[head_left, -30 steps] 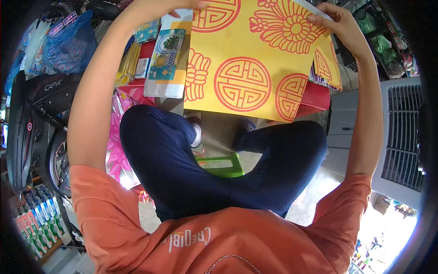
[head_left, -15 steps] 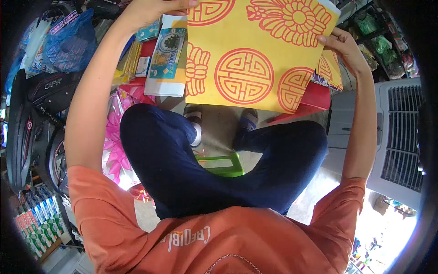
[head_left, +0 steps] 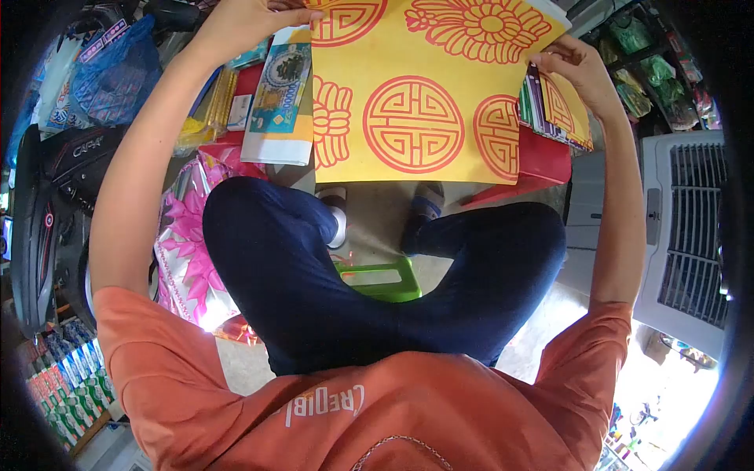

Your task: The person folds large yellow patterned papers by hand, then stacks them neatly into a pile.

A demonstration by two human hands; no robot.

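Observation:
I hold a large yellow paper sheet (head_left: pixel 424 86) printed with red round emblems and a flower, up in front of me above my knees. My left hand (head_left: pixel 251 16) grips its upper left edge at the top of the view. My right hand (head_left: pixel 569 67) pinches its right edge. Behind the right edge lies a stack of similar yellow sheets (head_left: pixel 561 110) on a red surface (head_left: pixel 542 161). My legs in dark blue trousers (head_left: pixel 377 275) are spread below the sheet.
A pack printed like banknotes (head_left: pixel 275 98) lies left of the sheet. Pink flower-printed wrapping (head_left: pixel 184 243) sits by my left knee. A green stool (head_left: pixel 381 281) shows between my legs. A white air cooler (head_left: pixel 675 235) stands at the right, a dark motorbike (head_left: pixel 47 212) at the left.
The sheet has moved up and slightly left. My right hand slid from the sheet's top right corner down onto its right edge. The stack behind it shows more.

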